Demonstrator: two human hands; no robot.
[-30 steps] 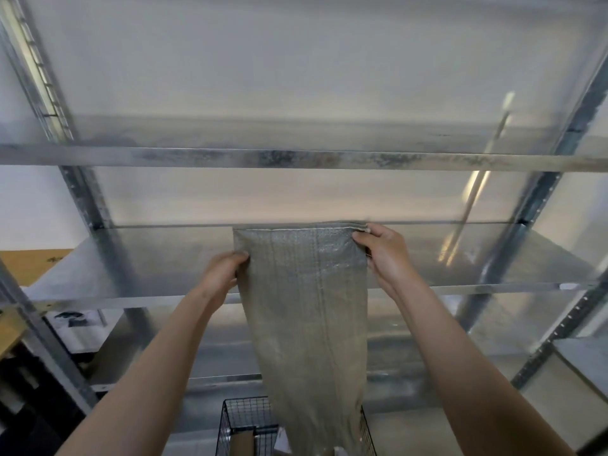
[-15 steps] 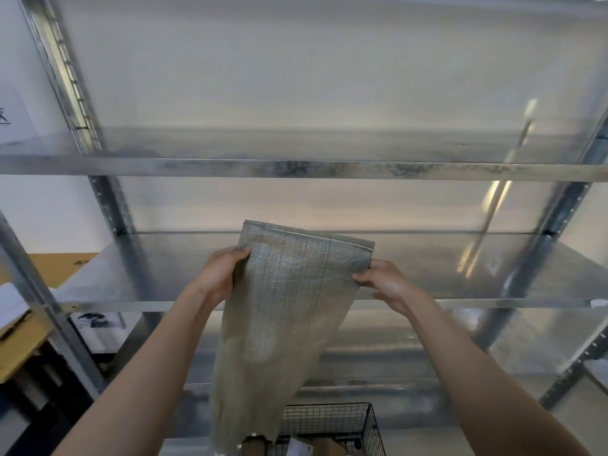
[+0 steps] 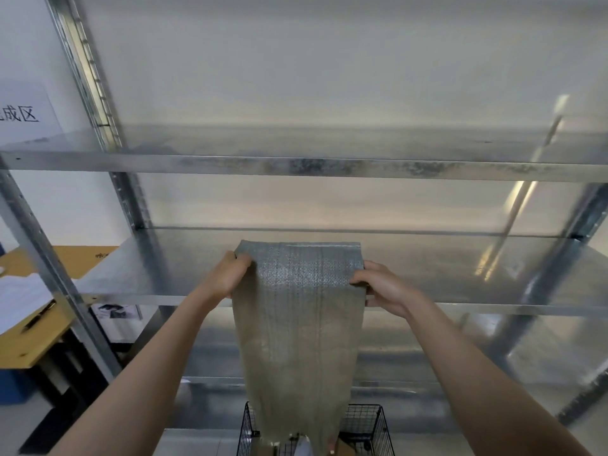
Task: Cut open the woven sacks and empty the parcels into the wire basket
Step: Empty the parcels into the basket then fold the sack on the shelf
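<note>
A grey-green woven sack [image 3: 297,330] hangs flat and limp in front of the metal shelving. Its closed end is up and its lower end dangles into the black wire basket [image 3: 365,426] at the bottom edge of the view. My left hand [image 3: 227,276] grips the sack's upper left corner. My right hand [image 3: 381,287] pinches the upper right corner, thumb on the front face. Bits of parcels [image 3: 342,447] show in the basket beneath the sack's mouth, mostly hidden by the sack.
A galvanised steel shelf unit fills the view, with one shelf [image 3: 460,274] level with my hands and another [image 3: 296,162] above. A wooden desk [image 3: 36,337] with papers and a pen stands at left, and a paper sign [image 3: 23,113] hangs on the wall.
The sack had swung tilted to the left half a second ago; now it hangs straight over the basket again. My right hand has shifted its hold on the top right corner.
</note>
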